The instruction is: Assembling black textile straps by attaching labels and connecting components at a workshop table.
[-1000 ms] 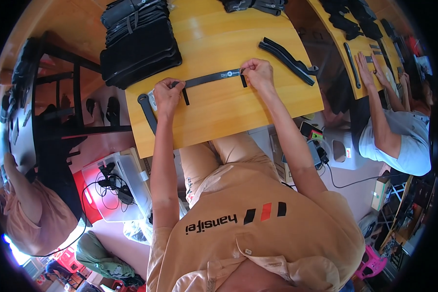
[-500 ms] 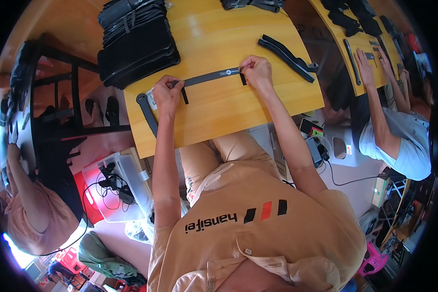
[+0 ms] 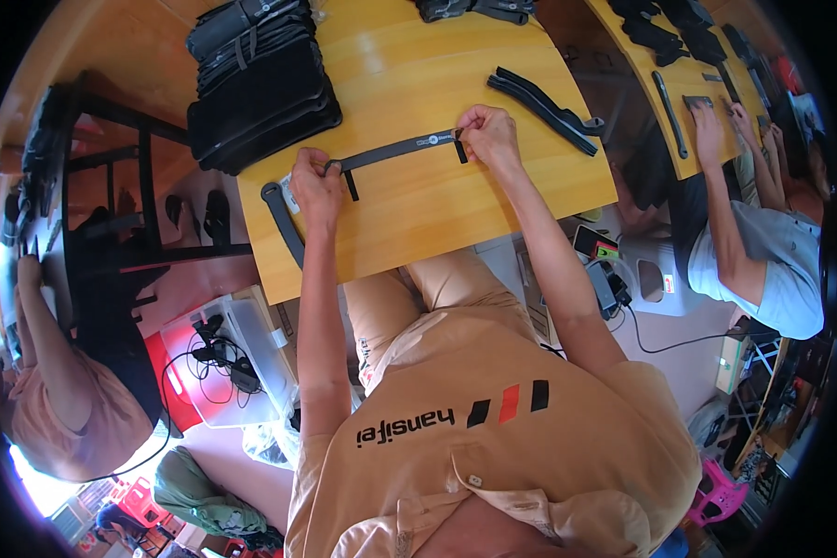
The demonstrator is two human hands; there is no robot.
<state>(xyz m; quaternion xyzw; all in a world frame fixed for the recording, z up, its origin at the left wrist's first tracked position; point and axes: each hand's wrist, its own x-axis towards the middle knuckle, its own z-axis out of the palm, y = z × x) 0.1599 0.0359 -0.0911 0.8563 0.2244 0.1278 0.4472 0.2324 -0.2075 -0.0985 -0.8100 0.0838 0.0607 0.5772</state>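
In the head view, pinching the left end of a dark grey strap [image 3: 391,153] between thumb and fingertips of the left hand [image 3: 316,191], and its right end, just past some white print, between thumb and fingers of the right hand [image 3: 491,139]. Holding it straight, a little higher toward the right, across the middle of a yellow wooden table [image 3: 418,228]. Cannot tell about touching or clearing the wood. Can see a short black strip [image 3: 352,186] by each end, pointing toward the person's body. Just beside the left forearm, can make out a curved grey band [image 3: 282,220]. Beyond the left hand, can see a tall stack of black pieces [image 3: 270,107]; beyond the right hand and further right, long dark folded strips [image 3: 541,107]. At another table [image 3: 656,149], can spot a co-worker's hand [image 3: 708,132] on a small dark piece. Down on the left, can find black cables [image 3: 223,358] in a clear bin [image 3: 268,367].
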